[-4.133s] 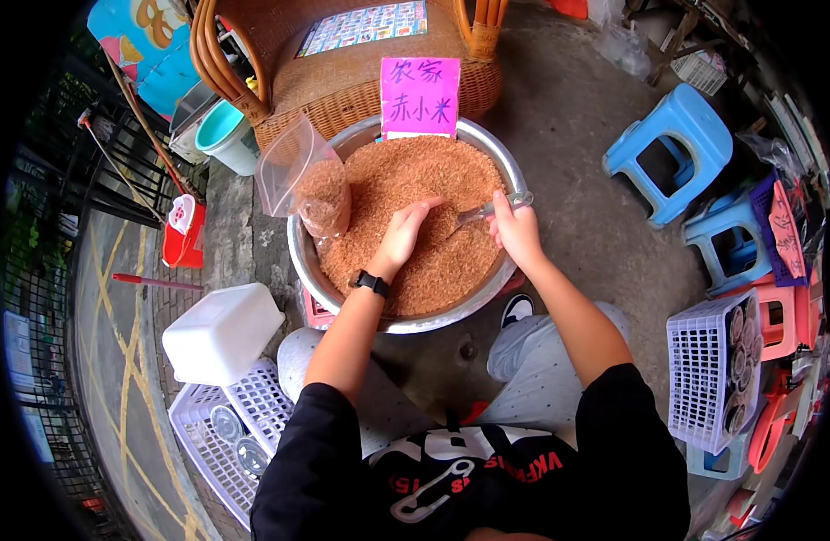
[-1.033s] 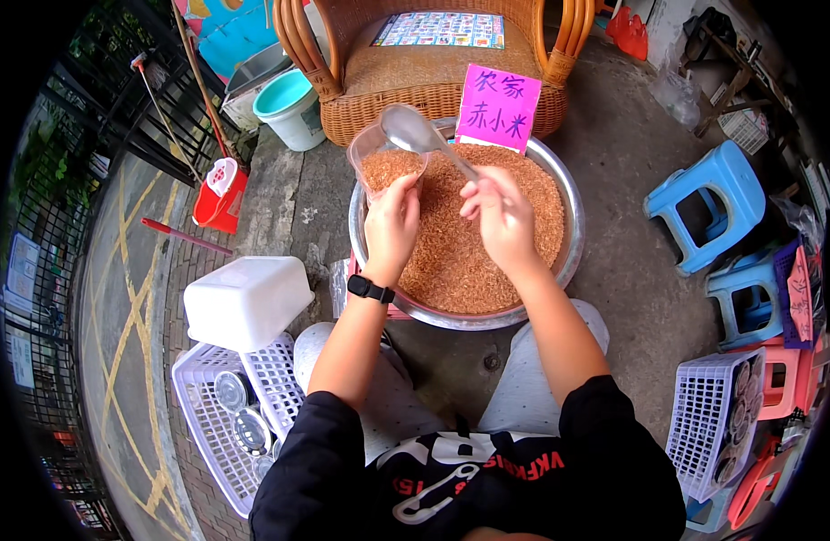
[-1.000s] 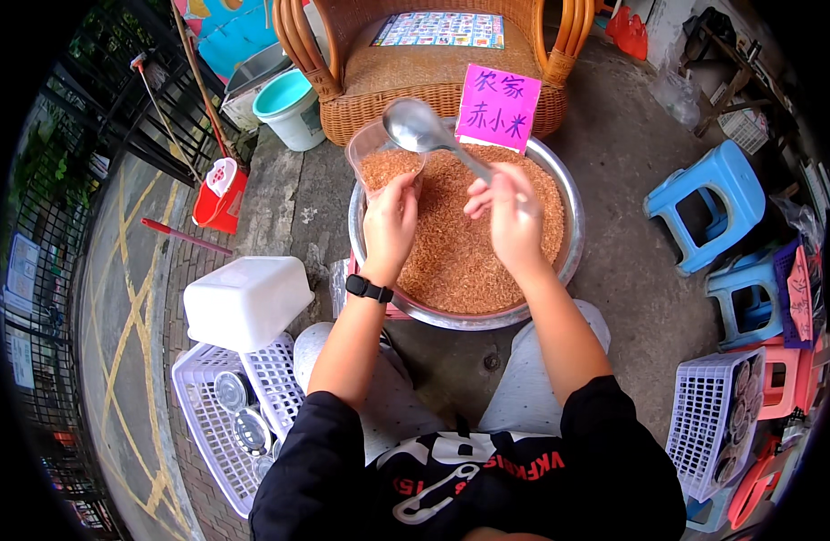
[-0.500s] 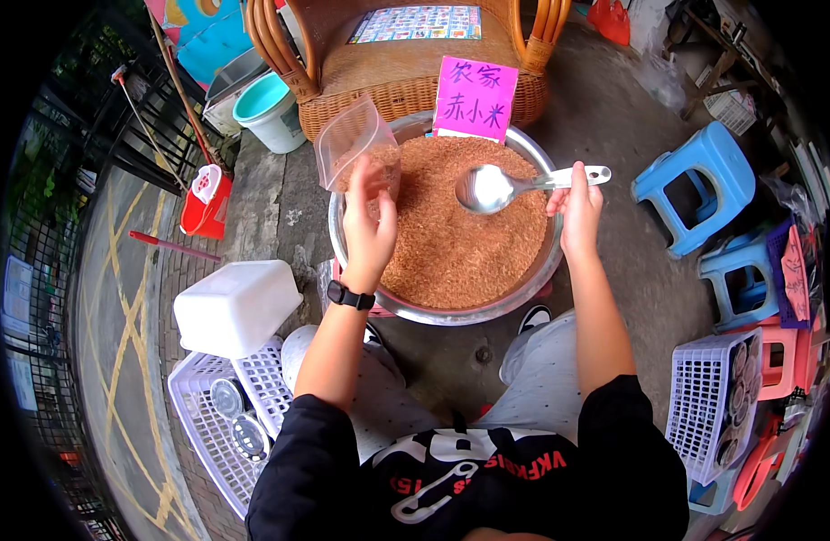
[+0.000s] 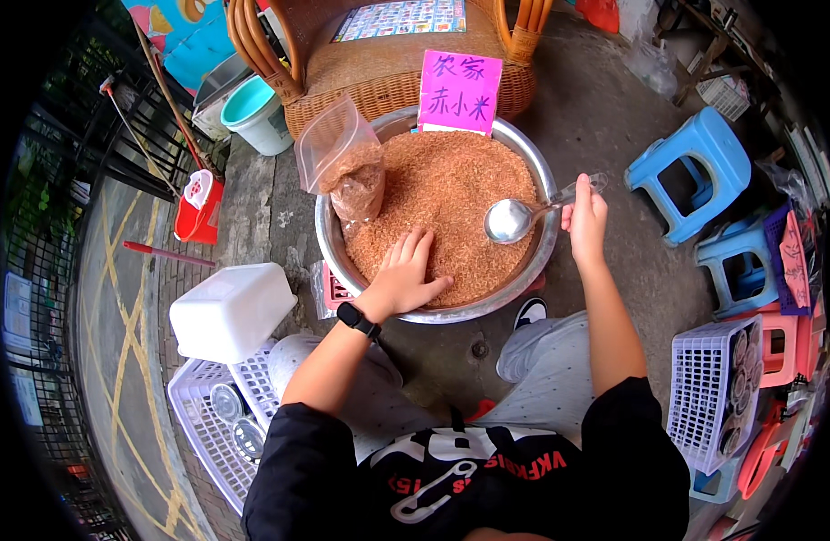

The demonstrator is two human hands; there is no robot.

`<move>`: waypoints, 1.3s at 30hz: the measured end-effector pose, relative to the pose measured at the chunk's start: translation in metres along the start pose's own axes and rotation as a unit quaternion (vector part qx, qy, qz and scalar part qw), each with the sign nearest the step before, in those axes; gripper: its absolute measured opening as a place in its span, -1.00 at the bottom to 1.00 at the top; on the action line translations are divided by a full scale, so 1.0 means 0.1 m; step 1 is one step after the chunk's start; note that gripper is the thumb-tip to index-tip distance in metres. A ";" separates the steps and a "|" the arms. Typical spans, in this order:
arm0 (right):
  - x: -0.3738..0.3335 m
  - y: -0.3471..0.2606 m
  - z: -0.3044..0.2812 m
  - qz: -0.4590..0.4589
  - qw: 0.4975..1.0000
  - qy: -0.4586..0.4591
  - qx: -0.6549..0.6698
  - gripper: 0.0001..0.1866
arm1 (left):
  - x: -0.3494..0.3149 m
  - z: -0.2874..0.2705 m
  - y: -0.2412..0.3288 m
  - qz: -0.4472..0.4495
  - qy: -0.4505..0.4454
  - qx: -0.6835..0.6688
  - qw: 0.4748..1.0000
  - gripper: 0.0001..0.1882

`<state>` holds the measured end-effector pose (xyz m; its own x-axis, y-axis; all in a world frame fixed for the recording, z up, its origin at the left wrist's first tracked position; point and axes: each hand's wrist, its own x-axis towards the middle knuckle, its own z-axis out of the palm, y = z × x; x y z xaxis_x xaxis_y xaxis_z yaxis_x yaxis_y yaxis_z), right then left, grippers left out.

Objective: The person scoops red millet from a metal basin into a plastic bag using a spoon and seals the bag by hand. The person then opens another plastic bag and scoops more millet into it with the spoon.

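A metal spoon (image 5: pixel 511 221) is held by the right hand (image 5: pixel 587 231), whose fingers are closed around the handle. Its long axis is laid from the far right, at the handle's end, down to the near left, so the handle is passed across the right rim of the basin (image 5: pixel 548 180), and the bowl is located over the reddish grain (image 5: pixel 460 176). Whether the grain is touched by the bowl cannot be told. The left hand (image 5: pixel 402 281) is placed flat on the grain at the near side, fingers stretched, thumb apart, nothing seen gripped. By this hand the clear bag (image 5: pixel 329 144), partly filled, is approached more closely than by the right one: it is stood upright just beyond the fingertips, far and slightly left.
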<state>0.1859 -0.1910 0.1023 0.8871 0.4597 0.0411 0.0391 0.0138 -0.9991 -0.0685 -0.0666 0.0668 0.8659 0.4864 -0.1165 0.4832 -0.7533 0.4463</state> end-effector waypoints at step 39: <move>-0.16 0.21 0.25 0.052 0.994 -0.084 -0.056 -0.55 | 0.16 0.28 0.03 -0.013 0.136 -0.025 0.990 -0.24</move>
<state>0.1611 -0.1760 0.0809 0.7996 0.5961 -0.0727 0.0113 -0.1359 -0.9907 -0.0491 -0.0736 0.0417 0.7829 0.6120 0.1122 0.4916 -0.7190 0.4912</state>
